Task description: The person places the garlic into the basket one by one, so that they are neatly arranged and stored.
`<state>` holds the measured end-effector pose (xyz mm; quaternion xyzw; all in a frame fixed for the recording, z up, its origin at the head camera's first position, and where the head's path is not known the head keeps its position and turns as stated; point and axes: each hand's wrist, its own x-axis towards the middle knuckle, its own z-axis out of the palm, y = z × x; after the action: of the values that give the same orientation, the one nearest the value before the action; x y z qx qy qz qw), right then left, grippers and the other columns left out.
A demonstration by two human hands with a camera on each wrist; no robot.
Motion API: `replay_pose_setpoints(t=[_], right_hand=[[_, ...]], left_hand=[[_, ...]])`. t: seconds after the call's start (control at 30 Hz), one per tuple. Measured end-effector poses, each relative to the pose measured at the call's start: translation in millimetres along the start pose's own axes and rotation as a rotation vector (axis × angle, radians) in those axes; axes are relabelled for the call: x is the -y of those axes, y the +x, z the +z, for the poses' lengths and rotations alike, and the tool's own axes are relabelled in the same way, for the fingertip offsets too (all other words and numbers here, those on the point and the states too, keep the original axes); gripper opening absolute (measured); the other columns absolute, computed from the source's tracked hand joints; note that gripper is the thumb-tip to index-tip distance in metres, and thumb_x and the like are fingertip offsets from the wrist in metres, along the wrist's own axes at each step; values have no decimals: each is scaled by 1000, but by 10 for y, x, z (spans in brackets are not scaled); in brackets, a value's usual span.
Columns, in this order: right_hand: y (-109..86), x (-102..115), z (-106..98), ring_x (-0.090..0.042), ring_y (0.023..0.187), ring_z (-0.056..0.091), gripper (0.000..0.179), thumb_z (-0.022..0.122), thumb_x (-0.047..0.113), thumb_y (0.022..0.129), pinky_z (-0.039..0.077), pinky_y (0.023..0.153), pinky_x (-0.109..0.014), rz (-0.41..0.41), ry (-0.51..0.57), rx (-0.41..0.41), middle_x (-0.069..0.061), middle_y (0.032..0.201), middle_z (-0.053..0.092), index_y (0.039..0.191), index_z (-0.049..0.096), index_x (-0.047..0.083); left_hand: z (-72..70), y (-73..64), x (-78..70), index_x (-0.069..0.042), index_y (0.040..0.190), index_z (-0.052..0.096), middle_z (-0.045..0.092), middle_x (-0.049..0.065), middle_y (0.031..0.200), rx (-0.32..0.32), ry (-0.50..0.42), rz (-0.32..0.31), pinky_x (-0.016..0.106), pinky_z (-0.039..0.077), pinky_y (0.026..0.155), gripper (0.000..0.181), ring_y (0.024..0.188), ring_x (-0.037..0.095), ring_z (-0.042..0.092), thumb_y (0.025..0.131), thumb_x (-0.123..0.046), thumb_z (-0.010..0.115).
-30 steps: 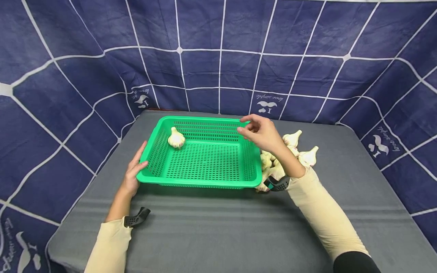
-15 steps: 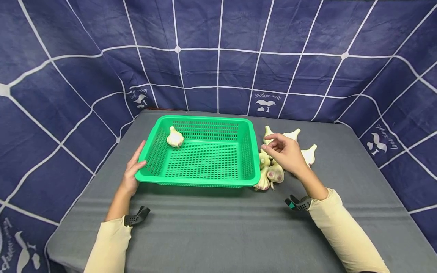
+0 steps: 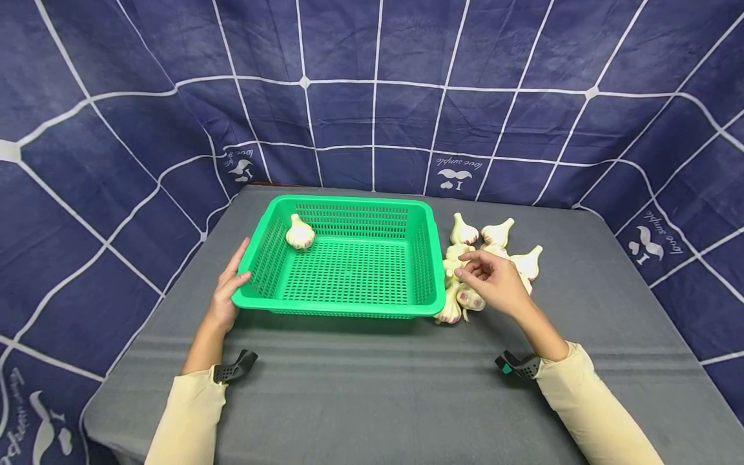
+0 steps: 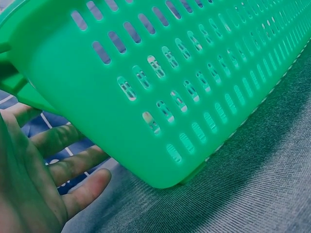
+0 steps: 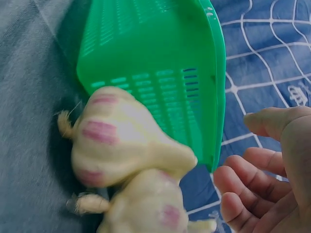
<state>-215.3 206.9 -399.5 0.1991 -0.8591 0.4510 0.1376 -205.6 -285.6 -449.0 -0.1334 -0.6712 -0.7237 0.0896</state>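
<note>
Inside the green plastic basket (image 3: 349,310), one garlic bulb (image 3: 299,234) lies near the back left corner. My left hand (image 3: 225,292) rests against the basket's left end, thumb by the rim and fingers fairly straight along the outside; the left wrist view shows those fingers (image 4: 73,167) spread. My right hand (image 3: 493,279) hovers over several garlic bulbs (image 3: 464,231) heaped right of the basket. Its fingers are loosely bent, with nothing between them and the thumb. In the right wrist view, a purple-streaked garlic bulb (image 5: 121,136) lies close to the basket wall, apart from the fingers.
A grey cloth (image 3: 372,394) covers the table. Blue curtains (image 3: 407,116) with white lines enclose the back and both sides. Black wrist straps (image 3: 517,365) sit on both forearms.
My right hand has moved from above the basket's right rim, rightward and down to the garlic heap. The left hand, the basket and the bulb in it stay about where they were.
</note>
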Motion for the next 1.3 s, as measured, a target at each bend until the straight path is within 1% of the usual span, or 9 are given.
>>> replay_pose_setpoints(t=[0.13, 0.27, 0.37, 0.47, 0.63, 0.73, 0.87, 1.1, 1.3], right_hand=[[-79, -60, -58, -4, 62, 57, 18, 74, 1, 85, 46, 57, -15, 13, -32, -58, -11, 77, 66, 101, 70, -7], [-156, -154, -104, -3, 61, 56, 16, 74, 4, 85, 44, 55, -14, 50, -86, -95, -10, 75, 65, 97, 71, -5], [-204, -196, -125, -3, 60, 55, 15, 74, 9, 86, 43, 55, -14, 75, -146, -96, -7, 74, 65, 95, 71, -3], [-230, -224, -131, -5, 60, 55, 16, 75, 13, 87, 42, 55, -15, 75, -237, -86, -3, 72, 65, 94, 72, -1], [-256, -236, -125, -8, 59, 56, 16, 76, 16, 86, 44, 55, -21, 58, -342, -72, 0, 69, 65, 89, 72, 1], [-273, -241, -118, -9, 59, 58, 18, 76, 19, 86, 45, 55, -24, 78, -361, -65, 1, 68, 65, 86, 71, 2], [-300, -256, -110, -10, 59, 60, 23, 77, 25, 85, 45, 55, -24, 136, -365, -56, 1, 67, 66, 85, 71, 3], [-341, -267, -83, -12, 63, 62, 33, 75, 37, 87, 47, 58, -28, 216, -366, -7, 1, 70, 68, 88, 72, 4], [-352, -295, -72, -14, 65, 64, 38, 72, 39, 89, 49, 58, -27, 266, -317, 27, -2, 73, 70, 93, 73, 1]], left_hand=[[2, 10, -5, 0, 156, 20, 21, 19, 159, 3, 3, 1, 17, 33, 100, 65, 129, 9, 38, 93, -3, 36], [2, 14, -7, -2, 156, 21, 31, 11, 155, 4, -8, 1, 18, 35, 99, 65, 125, 10, 42, 93, -3, 36], [0, 14, -4, -3, 157, 22, 37, 3, 149, 6, -18, -1, 18, 37, 97, 65, 121, 12, 45, 93, -3, 36], [-3, 12, -1, -4, 157, 21, 37, 2, 149, 5, -20, -5, 19, 37, 97, 66, 121, 12, 45, 93, -3, 35], [-5, 3, 11, -3, 157, 20, 35, 4, 151, -2, -19, -6, 18, 36, 97, 66, 121, 11, 44, 93, -3, 35], [-3, 0, 15, -2, 157, 21, 33, 7, 153, -4, -16, -4, 18, 36, 98, 66, 123, 11, 43, 92, -4, 35], [0, 2, 14, -3, 157, 22, 30, 10, 155, -6, -14, 2, 18, 34, 100, 66, 125, 9, 41, 92, -3, 36], [6, 9, 4, -5, 157, 22, 39, 1, 148, -3, -35, 0, 19, 37, 97, 66, 120, 12, 46, 92, -3, 35], [6, 5, 2, -2, 157, 21, 38, 2, 149, 0, -24, 2, 19, 36, 98, 66, 121, 11, 45, 92, -3, 35]])
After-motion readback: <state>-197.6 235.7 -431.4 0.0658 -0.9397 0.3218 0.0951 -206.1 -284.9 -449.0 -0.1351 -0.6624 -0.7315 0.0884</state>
